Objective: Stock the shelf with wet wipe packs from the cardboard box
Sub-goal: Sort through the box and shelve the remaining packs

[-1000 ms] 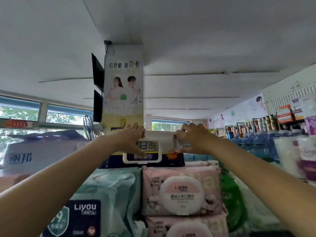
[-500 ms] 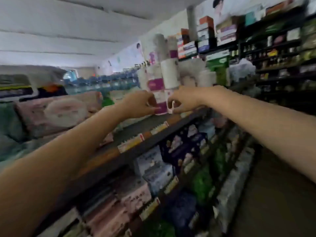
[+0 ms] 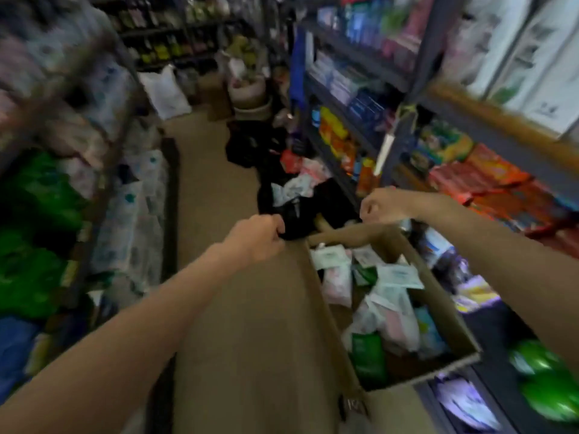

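Cardboard box (image 3: pixel 435 296) on floor at your right, open-topped; wet wipe packs (image 3: pixel 388 305) heaped loose inside, white, pink, green; left hand (image 3: pixel 255 238) and right hand (image 3: pixel 383 206) both above box's far end, fingers loosely curled, nothing held; packs judged light, soft, film likely slick; pinch across flat faces, not seams.

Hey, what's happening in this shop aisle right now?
A person stands in a store aisle looking down at an open cardboard box on the floor, part-filled with wet wipe packs. Both arms reach forward over it. The left hand and right hand are loosely curled and hold nothing. Stocked shelves line both sides. The picture is blurred, so pack labels cannot be read.
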